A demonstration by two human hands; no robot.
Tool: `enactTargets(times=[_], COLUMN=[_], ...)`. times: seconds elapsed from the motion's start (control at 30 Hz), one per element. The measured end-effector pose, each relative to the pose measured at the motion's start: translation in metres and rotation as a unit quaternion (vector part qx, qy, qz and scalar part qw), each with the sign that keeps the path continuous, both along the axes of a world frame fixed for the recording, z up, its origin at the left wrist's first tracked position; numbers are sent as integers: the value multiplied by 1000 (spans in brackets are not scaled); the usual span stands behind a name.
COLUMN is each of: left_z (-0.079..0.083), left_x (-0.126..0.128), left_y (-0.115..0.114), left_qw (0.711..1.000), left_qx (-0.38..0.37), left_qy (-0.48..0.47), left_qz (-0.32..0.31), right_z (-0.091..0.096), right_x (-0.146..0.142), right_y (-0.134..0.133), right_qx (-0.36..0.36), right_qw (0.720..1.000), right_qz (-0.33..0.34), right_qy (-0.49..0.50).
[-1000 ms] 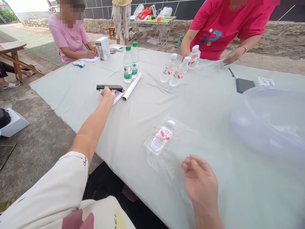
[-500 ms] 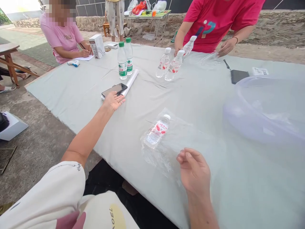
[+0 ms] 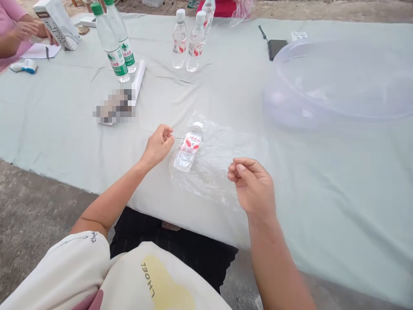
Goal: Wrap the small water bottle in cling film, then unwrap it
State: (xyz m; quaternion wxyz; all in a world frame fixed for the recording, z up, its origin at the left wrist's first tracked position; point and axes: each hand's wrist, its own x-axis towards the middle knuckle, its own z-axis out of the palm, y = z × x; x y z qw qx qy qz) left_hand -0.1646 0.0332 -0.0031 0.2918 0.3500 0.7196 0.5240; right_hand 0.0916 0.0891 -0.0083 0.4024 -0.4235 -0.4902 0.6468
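A small water bottle (image 3: 189, 148) with a red label and white cap lies on its side inside a clear plastic bag (image 3: 222, 165) on the pale green tablecloth (image 3: 64, 129). My left hand (image 3: 158, 145) rests at the bag's left edge beside the bottle, with its fingers curled in a pinch that seems to close on the plastic. My right hand (image 3: 252, 184) hovers over the bag's right side. Its fingers are loosely curled and I see nothing in them.
Behind stand two green-capped bottles (image 3: 111, 47), three small red-label bottles (image 3: 178, 41), a paper roll (image 3: 138, 79) and a blurred flat object (image 3: 114, 105). A big clear inflatable ring (image 3: 338, 82) fills the right. A person's hand (image 3: 22, 32), a white box (image 3: 56, 21) and a black device (image 3: 277, 46) lie further back.
My left hand left the phone and drew back to the bag's left edge, closing its fingers. My view tipped down and nearer. My right hand stayed curled over the bag.
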Motion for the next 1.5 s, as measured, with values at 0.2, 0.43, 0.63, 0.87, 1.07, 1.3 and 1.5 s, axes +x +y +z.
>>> enactTargets(times=[0.2, 0.43, 0.63, 0.87, 1.07, 1.3, 1.5], left_z=[-8, -22, -29, -33, -37, -43, -52], left_x=[11, 26, 45, 53, 58, 68, 72], left_y=[-30, -71, -77, -77, -77, -71, -53], left_qw=[975, 935, 930, 955, 984, 962, 884], left_qx=[-104, -148, -163, -119, 4, 127, 191], left_qy=[197, 317, 320, 267, 180, 239, 427], left_qz=[-16, -53, -73, -40, 3, 39, 6], right_z=[15, 10, -13, -37, -39, 4, -9], right_x=[-14, -103, -163, -198, -208, -160, -100], right_y=[29, 113, 166, 201, 197, 162, 130], right_qx=[101, 330, 393, 375, 367, 416, 462], right_qw=[992, 912, 807, 740, 760, 784, 792], right_qz=[4, 103, 192, 248, 256, 286, 241], right_qy=[-70, -219, -397, -501, -472, -361, -318])
